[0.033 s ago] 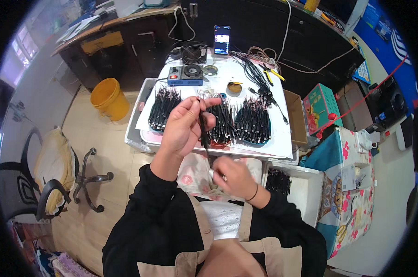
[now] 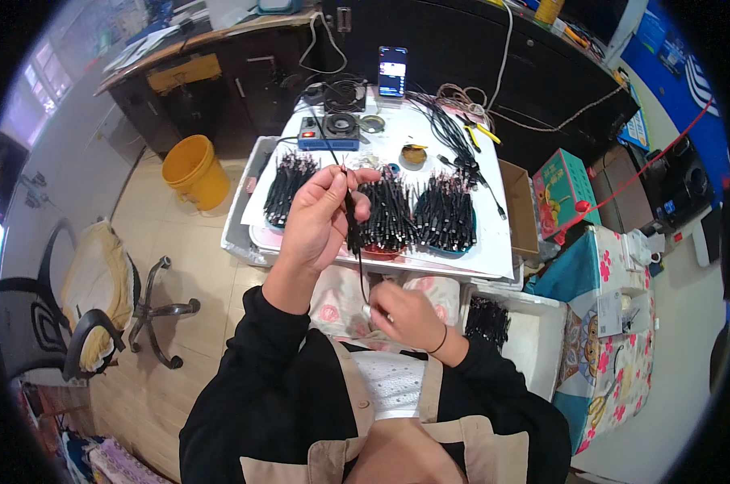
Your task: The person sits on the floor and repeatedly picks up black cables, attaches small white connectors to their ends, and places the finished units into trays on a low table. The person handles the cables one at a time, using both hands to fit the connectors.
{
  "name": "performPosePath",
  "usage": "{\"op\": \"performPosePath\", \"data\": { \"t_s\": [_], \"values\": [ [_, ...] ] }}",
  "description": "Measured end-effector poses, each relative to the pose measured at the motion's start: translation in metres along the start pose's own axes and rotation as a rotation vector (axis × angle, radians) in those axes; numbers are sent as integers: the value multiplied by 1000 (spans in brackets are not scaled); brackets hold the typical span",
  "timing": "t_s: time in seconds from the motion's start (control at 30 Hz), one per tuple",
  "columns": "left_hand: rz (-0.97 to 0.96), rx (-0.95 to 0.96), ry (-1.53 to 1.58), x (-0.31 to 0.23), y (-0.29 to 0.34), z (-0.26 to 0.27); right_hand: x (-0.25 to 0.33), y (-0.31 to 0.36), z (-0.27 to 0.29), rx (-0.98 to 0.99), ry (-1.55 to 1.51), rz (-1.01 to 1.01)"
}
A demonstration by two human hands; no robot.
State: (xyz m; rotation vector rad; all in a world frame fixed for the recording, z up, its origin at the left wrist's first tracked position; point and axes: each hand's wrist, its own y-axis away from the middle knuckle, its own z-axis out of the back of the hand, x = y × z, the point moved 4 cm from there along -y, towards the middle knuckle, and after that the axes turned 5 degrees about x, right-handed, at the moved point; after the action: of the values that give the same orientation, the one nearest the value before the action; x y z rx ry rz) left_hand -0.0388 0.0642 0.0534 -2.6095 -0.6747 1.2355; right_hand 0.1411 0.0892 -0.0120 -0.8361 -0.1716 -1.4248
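Note:
My left hand (image 2: 312,218) is raised over the near edge of the white table, its thumb and fingers closed on a black cable (image 2: 352,230). Reddish wire tips show just above the pinch, and a thin dark strand extends up toward the back of the table. The cable's lower end runs down to my right hand (image 2: 405,315), closed over my lap, with something white at its fingertips. Behind the left hand stand bundles of short black cables (image 2: 386,210) with bare pinkish ends up. Similar bundles stand to the left (image 2: 289,189) and right (image 2: 445,211).
On the table are a small blue device (image 2: 328,135) with fans, a lit phone (image 2: 392,73), a round tin (image 2: 413,155), yellow-handled pliers (image 2: 484,133) and loose black cables (image 2: 445,121). A white foam box (image 2: 534,331) holds more cables. A yellow bucket (image 2: 194,173) stands left.
The view has shifted slightly. The thin dark strand now stretches above my left hand, and the cable's lower part shows running to my right hand, which was blurred before.

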Motion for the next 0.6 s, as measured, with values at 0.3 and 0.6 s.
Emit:
{"op": "performPosePath", "data": {
  "t_s": [0.3,0.6],
  "values": [
    [11,-79,-85,5,64,-13,-41,5,-5,75,-519,-349],
    [130,-34,-39,21,93,-24,0,-72,89,-169,-718,-95]
  ]
}}
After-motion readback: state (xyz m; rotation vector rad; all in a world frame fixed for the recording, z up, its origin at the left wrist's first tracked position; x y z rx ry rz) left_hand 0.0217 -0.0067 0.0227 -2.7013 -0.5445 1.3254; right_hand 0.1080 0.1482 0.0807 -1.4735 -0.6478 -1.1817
